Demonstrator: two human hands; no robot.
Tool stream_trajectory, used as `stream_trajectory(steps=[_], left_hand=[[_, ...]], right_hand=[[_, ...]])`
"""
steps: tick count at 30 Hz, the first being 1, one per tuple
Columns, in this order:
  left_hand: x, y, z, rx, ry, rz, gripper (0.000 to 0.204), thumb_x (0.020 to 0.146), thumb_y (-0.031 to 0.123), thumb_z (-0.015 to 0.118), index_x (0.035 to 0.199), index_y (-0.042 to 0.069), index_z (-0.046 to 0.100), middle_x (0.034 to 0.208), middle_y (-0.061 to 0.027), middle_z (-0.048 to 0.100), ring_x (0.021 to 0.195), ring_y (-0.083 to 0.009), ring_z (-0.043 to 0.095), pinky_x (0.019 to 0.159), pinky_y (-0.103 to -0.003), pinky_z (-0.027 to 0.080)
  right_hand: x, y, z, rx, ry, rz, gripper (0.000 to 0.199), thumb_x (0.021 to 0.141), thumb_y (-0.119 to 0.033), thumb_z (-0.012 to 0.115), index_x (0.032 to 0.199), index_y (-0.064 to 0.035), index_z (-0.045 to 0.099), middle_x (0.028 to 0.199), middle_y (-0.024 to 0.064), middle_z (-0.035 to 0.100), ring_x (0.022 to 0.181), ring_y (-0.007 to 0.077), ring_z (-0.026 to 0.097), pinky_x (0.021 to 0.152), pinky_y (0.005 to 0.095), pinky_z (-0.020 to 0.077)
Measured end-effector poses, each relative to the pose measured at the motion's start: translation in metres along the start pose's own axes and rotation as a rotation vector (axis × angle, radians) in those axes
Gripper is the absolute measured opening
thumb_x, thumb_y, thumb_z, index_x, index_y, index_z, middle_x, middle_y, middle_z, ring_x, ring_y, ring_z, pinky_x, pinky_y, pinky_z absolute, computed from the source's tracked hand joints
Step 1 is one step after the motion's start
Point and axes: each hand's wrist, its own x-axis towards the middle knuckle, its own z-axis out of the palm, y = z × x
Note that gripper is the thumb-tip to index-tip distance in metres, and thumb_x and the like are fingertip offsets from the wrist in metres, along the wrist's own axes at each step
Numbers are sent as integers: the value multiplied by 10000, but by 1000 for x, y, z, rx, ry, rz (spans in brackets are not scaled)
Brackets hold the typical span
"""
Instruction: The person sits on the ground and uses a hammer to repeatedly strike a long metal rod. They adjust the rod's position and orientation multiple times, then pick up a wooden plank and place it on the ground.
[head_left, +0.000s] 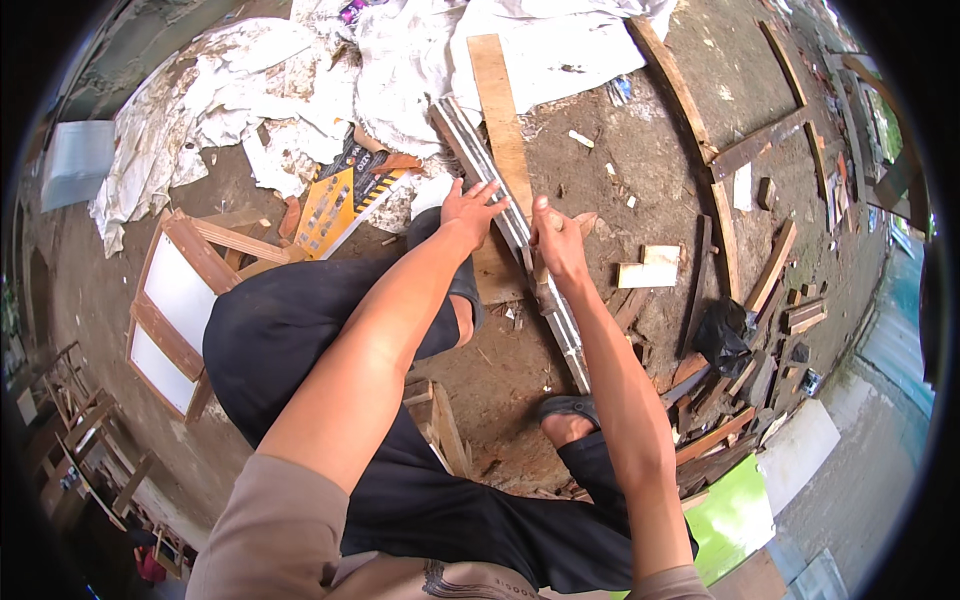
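Two bare hands were apart: the left hand lay with fingers spread on a long striped bar, while the right hand was curled at the bar's right edge, its contents hard to make out. The bar slanted across a wooden plank. White sheeting lay beyond the bar's far end, a framed white panel well to its left, a black plastic bag to its right
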Motion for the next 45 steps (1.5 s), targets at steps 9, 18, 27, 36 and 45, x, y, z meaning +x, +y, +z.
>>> stream_trajectory(steps=[9,18,27,36,45], left_hand=[[-2,-1,1,-54,-25,-8,872,837,211,679,1532,369,176,1634,69,56,1483,-120,157,1203,-438,124],[0,0,-1,-72,-26,-27,767,895,203,589,1534,356,194,1634,57,71,1485,-123,154,1199,-447,118],[4,3,-10,-83,-88,-24,791,894,217,604,1536,378,170,1633,58,88,1480,-129,181,1195,-466,112],[2,2,-9,-4,-97,-35,843,882,227,630,1547,357,129,1635,43,66,1484,-154,170,1194,-462,140],[2,2,-18,49,-131,-2,792,901,187,552,1548,345,123,1637,43,42,1488,-150,155,1193,-471,148]], right_hand=[[47,-25,24,264,0,20,495,943,-372,525,580,-35,521,496,31,460,440,117,426,443,282,328],[42,-31,28,253,-89,-190,385,886,-240,491,584,-3,505,518,41,480,487,116,442,479,287,343],[0,-8,-2,366,-102,-300,388,911,-200,416,583,-6,485,556,62,501,518,141,455,513,298,359],[-105,73,-73,862,271,-124,366,898,-251,393,572,-85,391,556,63,390,565,209,397,687,372,394],[-74,38,-47,558,127,-14,446,937,-291,444,563,-47,445,530,61,441,517,179,441,556,330,388]])
